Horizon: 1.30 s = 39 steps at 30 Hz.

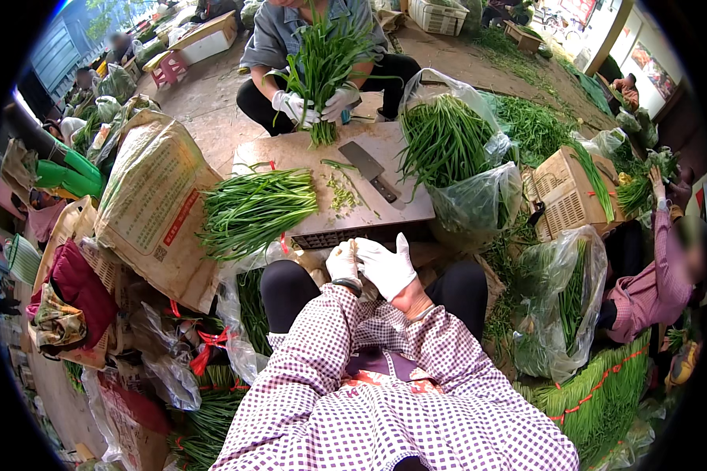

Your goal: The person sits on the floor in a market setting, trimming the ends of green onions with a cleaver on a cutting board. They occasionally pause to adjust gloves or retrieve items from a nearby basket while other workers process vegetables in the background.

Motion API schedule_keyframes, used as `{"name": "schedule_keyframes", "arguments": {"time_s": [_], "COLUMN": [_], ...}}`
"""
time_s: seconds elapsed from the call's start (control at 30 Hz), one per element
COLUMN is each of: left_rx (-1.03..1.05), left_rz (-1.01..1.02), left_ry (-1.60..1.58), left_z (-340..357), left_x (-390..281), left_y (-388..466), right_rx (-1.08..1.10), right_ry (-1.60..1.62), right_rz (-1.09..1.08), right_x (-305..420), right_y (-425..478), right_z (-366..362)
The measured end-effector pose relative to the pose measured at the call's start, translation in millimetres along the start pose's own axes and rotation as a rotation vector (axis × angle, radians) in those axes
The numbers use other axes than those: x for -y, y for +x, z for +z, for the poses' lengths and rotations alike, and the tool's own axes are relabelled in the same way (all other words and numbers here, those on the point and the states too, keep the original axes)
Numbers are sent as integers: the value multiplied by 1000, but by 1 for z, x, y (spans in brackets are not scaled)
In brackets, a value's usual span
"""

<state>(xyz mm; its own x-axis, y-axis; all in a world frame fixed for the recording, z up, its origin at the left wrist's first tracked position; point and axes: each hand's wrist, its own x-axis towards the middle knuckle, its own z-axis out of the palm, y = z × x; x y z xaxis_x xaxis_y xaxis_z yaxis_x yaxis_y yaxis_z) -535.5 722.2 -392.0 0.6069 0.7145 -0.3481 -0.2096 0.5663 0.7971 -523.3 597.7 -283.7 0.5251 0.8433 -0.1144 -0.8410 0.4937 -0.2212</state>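
Observation:
My left hand (343, 262), in a white glove, is curled up in front of my knees. It meets the fingers of my right hand (389, 266), also white-gloved, whose thumb stands apart. No tool shows in either hand; whether the left fingers pinch the right glove is hidden. Just beyond them is a low board table (389, 218). On its left lies a bundle of long green leafy stalks (265, 209), probably Chinese chives, with red ties near it. A cleaver (368, 171) rests on the board's right half, beside small stalk trimmings (343, 193).
Opposite, a co-worker's gloved hands (315, 109) hold an upright bunch of greens (327, 65). A plastic bag of greens (448, 141) stands at the board's right. A printed sack (153, 206) leans left. Red-tied bundles (595, 394) lie lower right, near another person (648, 282).

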Motion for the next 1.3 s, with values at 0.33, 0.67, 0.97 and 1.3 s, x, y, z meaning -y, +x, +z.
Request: {"name": "schedule_keyframes", "arguments": {"time_s": [0.33, 0.67, 0.97, 1.3], "left_rx": [-9, 57, 669, 784], "left_rz": [-63, -5, 58, 282], "left_ry": [78, 206, 808, 1286], "left_z": [4, -11, -3, 25], "left_x": [-8, -10, -7, -35], "left_y": [-4, -4, -75, -80], "right_rx": [-32, -14, -209, -399], "right_ry": [31, -53, -387, -377], "right_rz": [-2, -31, -254, -128], "right_x": [2, 1, -2, -7], "right_y": [1, 4, 4, -3], "right_z": [-12, -18, -64, -89]}}
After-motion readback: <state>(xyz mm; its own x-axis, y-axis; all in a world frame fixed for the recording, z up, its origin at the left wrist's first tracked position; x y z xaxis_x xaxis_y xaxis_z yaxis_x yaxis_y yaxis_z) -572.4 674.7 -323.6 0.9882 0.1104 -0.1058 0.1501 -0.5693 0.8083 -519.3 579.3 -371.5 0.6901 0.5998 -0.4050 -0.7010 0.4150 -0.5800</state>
